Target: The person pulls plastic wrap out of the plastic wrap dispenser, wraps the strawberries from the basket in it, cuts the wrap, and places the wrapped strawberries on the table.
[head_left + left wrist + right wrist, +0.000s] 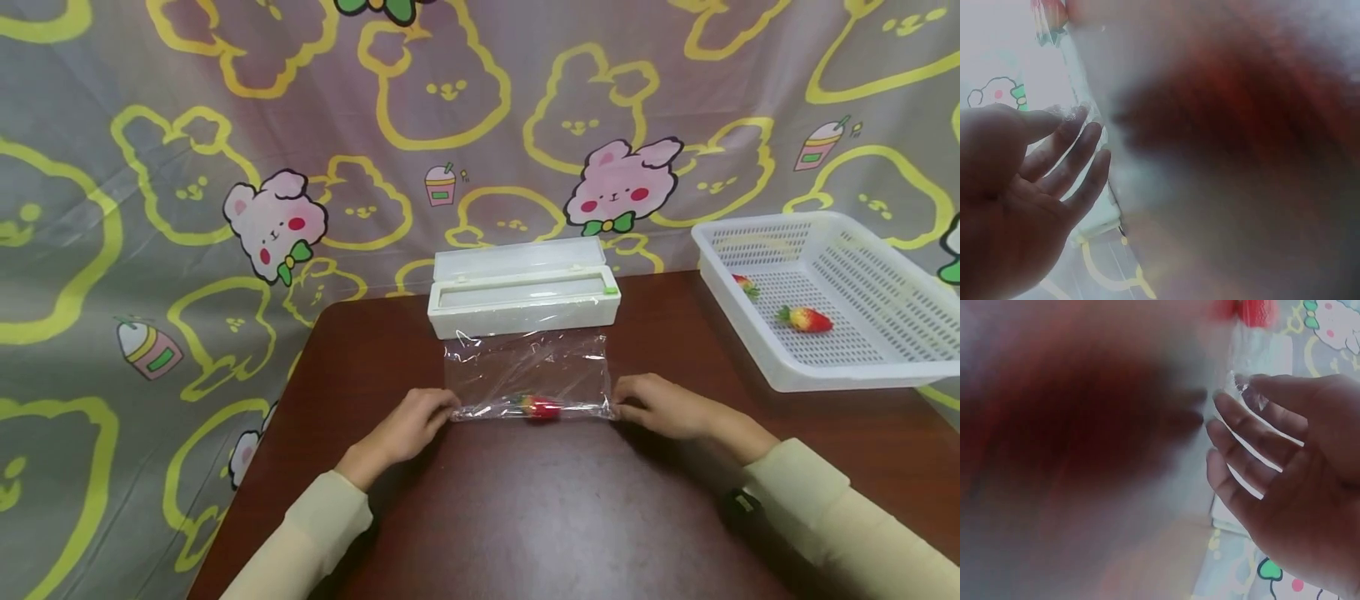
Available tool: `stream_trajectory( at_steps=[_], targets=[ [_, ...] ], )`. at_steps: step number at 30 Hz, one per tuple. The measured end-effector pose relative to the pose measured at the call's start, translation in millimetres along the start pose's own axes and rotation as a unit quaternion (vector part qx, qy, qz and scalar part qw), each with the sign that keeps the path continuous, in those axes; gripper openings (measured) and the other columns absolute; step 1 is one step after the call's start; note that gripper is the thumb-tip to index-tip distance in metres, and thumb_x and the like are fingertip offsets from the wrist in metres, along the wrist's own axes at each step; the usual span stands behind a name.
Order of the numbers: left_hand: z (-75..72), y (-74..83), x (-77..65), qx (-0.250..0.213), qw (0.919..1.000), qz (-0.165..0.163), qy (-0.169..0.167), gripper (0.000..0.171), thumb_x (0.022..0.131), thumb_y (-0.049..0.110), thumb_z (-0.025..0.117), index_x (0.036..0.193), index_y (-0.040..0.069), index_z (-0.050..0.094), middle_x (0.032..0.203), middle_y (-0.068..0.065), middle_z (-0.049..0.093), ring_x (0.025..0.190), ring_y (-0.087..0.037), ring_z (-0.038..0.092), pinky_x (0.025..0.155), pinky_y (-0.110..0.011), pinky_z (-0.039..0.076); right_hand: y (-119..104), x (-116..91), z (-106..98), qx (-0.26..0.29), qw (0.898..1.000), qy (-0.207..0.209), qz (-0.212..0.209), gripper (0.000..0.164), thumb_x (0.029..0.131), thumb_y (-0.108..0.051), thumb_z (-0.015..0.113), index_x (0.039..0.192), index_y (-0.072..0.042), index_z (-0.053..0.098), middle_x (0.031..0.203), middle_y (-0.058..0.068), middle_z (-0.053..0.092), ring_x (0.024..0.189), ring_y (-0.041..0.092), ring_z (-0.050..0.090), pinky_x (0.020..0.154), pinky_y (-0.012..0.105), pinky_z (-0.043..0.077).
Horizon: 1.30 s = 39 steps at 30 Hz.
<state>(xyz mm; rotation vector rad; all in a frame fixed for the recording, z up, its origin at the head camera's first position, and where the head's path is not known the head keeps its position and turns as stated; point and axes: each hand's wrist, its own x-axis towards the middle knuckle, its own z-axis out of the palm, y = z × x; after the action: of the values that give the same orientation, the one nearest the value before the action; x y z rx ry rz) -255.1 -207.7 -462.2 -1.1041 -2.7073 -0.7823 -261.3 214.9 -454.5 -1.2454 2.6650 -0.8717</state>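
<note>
A sheet of clear plastic wrap stretches toward me from the white wrap dispenser. My left hand pinches its near left corner between thumb and forefinger; in the left wrist view the other fingers are spread. At the near right corner, my right hand pinches the wrap the same way, its loose fingers showing in the right wrist view. A red strawberry with green leaves lies at the sheet's near edge, midway between the hands, partly seen through the film.
On the right of the brown table stands a white perforated basket with two strawberries in it, one partly hidden by the wall. The dispenser's lid is raised. A patterned curtain hangs behind the table.
</note>
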Motion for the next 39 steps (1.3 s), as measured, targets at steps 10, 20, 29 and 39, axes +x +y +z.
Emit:
stream_trajectory(
  at_steps=[10, 20, 29, 39],
  targets=[
    [-1.2, -5.4, 13.8, 0.002, 0.9995, -0.031, -0.011, 0.012, 0.099, -0.002, 0.061, 0.104, 0.000, 0.072, 0.097, -0.010, 0.074, 0.092, -0.023, 0.069, 0.086, -0.041, 0.057, 10.7, 18.7, -12.9, 0.041, 0.996, -0.051, 0.066, 0.026, 0.104, -0.008, 0.055, 0.079, -0.009, 0.064, 0.071, -0.009, 0.053, 0.068, 0.006, 0.050, 0.064, 0.028, 0.043],
    [8.5, -16.2, 22.2, 0.033, 0.9971, -0.060, -0.034, 0.012, 0.100, -0.001, 0.059, 0.104, 0.002, 0.070, 0.097, -0.009, 0.071, 0.093, -0.023, 0.068, 0.085, -0.042, 0.056, 19.3, 33.6, -13.7, 0.096, 0.974, -0.056, 0.195, 0.021, 0.100, -0.004, 0.055, 0.083, -0.003, 0.068, 0.071, 0.005, 0.059, 0.059, 0.014, 0.055, 0.052, 0.031, 0.051],
    [3.0, -12.6, 24.6, 0.059, 0.9941, -0.086, -0.029, 0.013, 0.103, 0.006, 0.057, 0.109, 0.005, 0.068, 0.096, -0.005, 0.066, 0.089, -0.022, 0.063, 0.080, -0.040, 0.054, 14.1, 35.3, -14.1, 0.046, 0.976, -0.007, 0.212, 0.012, 0.099, -0.012, 0.060, 0.098, -0.002, 0.067, 0.076, 0.003, 0.063, 0.067, 0.018, 0.059, 0.060, 0.037, 0.051],
    [1.4, 34.3, 45.5, 0.086, 0.9953, -0.036, -0.025, 0.024, 0.094, 0.011, 0.072, 0.114, 0.001, 0.068, 0.104, -0.010, 0.064, 0.095, -0.025, 0.060, 0.085, -0.042, 0.053, -27.7, 51.8, -3.7, -0.075, 0.992, 0.070, 0.070, 0.009, 0.093, -0.008, 0.071, 0.101, -0.004, 0.068, 0.090, 0.001, 0.062, 0.080, 0.018, 0.059, 0.070, 0.037, 0.052]
  ],
)
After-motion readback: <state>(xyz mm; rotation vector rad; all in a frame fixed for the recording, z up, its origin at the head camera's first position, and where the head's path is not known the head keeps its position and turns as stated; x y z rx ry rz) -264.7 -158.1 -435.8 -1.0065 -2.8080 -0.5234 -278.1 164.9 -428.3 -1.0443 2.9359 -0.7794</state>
